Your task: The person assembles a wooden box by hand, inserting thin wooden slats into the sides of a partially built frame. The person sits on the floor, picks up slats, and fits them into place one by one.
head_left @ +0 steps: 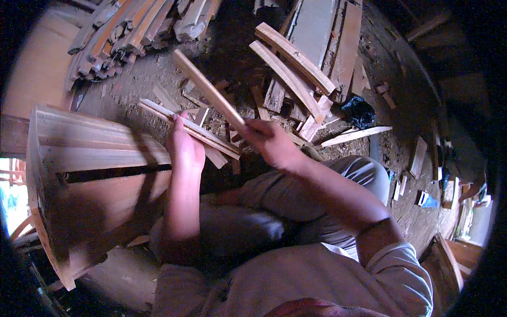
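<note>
Wooden strip point(208, 91), near end hidden

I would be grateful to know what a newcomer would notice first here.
Probably the large slotted wooden piece at the left. Near the middle, the right hand holds a long wooden stick, while the left hand holds a pale strip. Two curved wooden pieces lie beyond the right hand.

Stick point(208, 89) light tan; strip point(214, 140) pale brown; trousers point(364, 177) grey; bundle point(360, 112) black.
</note>
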Motion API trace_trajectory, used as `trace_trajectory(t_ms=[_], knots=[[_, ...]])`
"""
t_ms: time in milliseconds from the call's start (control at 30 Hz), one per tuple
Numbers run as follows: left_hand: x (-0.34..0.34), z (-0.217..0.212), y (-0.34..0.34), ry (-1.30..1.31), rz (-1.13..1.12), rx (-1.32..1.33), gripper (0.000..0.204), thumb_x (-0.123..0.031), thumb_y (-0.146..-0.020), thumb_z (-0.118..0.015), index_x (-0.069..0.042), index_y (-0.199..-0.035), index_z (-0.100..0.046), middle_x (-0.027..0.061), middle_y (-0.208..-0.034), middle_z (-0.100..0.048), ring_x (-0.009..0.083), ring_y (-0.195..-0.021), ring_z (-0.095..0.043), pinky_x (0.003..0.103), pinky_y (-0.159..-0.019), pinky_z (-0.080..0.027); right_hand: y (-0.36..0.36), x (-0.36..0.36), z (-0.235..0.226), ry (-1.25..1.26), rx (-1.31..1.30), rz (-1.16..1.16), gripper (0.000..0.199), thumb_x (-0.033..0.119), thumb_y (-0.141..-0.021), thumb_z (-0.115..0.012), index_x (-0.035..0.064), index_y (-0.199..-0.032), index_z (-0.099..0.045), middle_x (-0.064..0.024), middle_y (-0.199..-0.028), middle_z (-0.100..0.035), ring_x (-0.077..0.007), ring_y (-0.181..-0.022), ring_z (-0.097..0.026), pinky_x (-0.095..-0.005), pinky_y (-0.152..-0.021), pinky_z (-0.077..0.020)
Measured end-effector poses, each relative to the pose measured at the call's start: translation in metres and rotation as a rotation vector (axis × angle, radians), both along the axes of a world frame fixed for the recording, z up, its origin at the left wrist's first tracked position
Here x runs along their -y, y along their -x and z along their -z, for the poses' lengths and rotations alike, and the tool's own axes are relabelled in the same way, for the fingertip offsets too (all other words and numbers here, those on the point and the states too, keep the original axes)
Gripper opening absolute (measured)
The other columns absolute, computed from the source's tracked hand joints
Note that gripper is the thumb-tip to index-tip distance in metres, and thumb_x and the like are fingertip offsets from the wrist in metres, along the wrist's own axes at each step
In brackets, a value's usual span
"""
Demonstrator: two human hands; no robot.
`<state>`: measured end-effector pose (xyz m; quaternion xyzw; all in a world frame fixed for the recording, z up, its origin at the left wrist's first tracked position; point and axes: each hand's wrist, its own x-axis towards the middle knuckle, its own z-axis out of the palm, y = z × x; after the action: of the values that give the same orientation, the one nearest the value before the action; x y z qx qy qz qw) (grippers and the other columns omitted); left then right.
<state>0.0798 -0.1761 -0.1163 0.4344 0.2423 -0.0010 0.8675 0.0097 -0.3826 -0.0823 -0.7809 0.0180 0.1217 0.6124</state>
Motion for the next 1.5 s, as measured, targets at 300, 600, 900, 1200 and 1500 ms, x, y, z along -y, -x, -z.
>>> trace_trajectory(t_ms=[300,600,900,1200,1500], knots=[[0.002,-0.015,-0.001,-0.052,-0.041,0.038,0.049,-0.035,-0.106,-0.039,0.005,-0.133,-0.051,0.0201,-0.141,-0.046,0.0256,-0.134,-0.041,0.039,-0.115,-0.028,-0.010,0.016,-0.004,-0.587,-0.229,0.055,0.038,0.017,-0.097,-0.056,-0.0019,-0.129,-0.055,-0.0109,-0.105,-0.069,-0.0144,-0.084,-0.060,-0.0281,-0.075,-0.0490],[-0.001,-0.019,0.002,0.006,0.030,0.081,0.054,-0.037,-0.105,-0.041,0.005,-0.139,-0.044,0.0173,-0.146,-0.041,0.0244,-0.138,-0.035,0.039,-0.117,-0.022,-0.013,0.014,-0.003,-0.511,-0.280,0.117,0.041,0.017,-0.099,-0.051,-0.0032,-0.135,-0.049,-0.0120,-0.106,-0.067,-0.0159,-0.088,-0.060,-0.0270,-0.082,-0.0481],[-0.002,-0.024,0.004,-0.013,0.061,0.115,0.056,-0.039,-0.106,-0.038,0.006,-0.140,-0.042,0.0185,-0.152,-0.034,0.0262,-0.143,-0.028,0.040,-0.119,-0.017,-0.012,0.017,0.003,0.218,0.091,0.077,0.033,0.015,-0.098,-0.055,-0.0023,-0.126,-0.059,-0.0135,-0.109,-0.068,-0.0241,-0.103,-0.065,-0.0343,-0.087,-0.0500],[0.003,-0.023,0.002,-0.015,-0.005,0.050,0.044,-0.031,-0.106,-0.040,0.002,-0.133,-0.053,0.0173,-0.142,-0.046,0.0238,-0.134,-0.040,0.038,-0.114,-0.027,-0.046,0.085,0.024,0.986,0.376,0.313,0.033,0.006,-0.086,-0.063,0.0000,-0.118,-0.062,-0.0241,-0.115,-0.064,-0.0400,-0.108,-0.060,-0.0473,-0.094,-0.0471],[-0.001,-0.013,0.002,0.032,0.055,0.088,0.052,-0.038,-0.104,-0.045,0.002,-0.137,-0.047,0.0100,-0.139,-0.048,0.0193,-0.132,-0.038,0.035,-0.115,-0.022,-0.041,0.090,0.000,0.853,0.384,0.368,0.038,0.005,-0.081,-0.059,0.0032,-0.119,-0.061,-0.0222,-0.105,-0.067,-0.0446,-0.097,-0.063,-0.0509,-0.089,-0.0498]])
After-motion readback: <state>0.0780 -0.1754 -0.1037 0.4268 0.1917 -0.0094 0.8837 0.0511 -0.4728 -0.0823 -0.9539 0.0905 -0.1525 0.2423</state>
